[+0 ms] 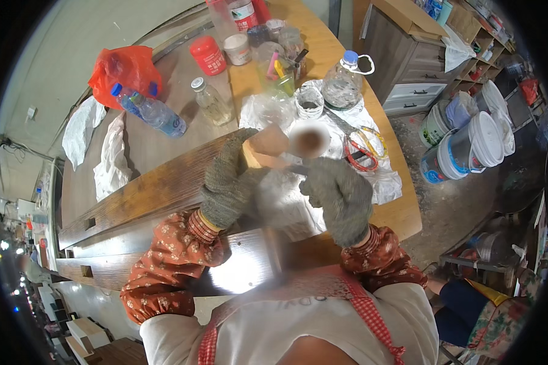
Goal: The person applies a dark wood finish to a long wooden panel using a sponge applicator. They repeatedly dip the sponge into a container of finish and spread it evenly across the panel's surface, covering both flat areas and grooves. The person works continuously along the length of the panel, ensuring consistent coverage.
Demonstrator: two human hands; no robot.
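Observation:
My left hand (pixel 228 188), in a grey knit glove, is closed on a tan angular piece (pixel 266 147), whose material I cannot make out. My right hand (pixel 341 198), gloved alike, has its fingers curled round a narrow dark tool (pixel 296 170) that points toward the tan piece; its kind is unclear. Beneath my left forearm lie brown stained wooden beams (pixel 146 188) with small square holes. A glossy dark board (pixel 243 258) reflects light close to my body. Beyond my hands is a blurred round thing (pixel 309 143), brown in its middle with a pale rim.
White plastic sheeting (pixel 386 185) covers part of the table, with red-handled scissors (pixel 360 155) on it. A handled jug (pixel 342 85), glass jar (pixel 213 102), red-lidded tub (pixel 207 56), and plastic bottles (pixel 158 115) stand or lie farther back. Buckets (pixel 462 152) are on the floor at right.

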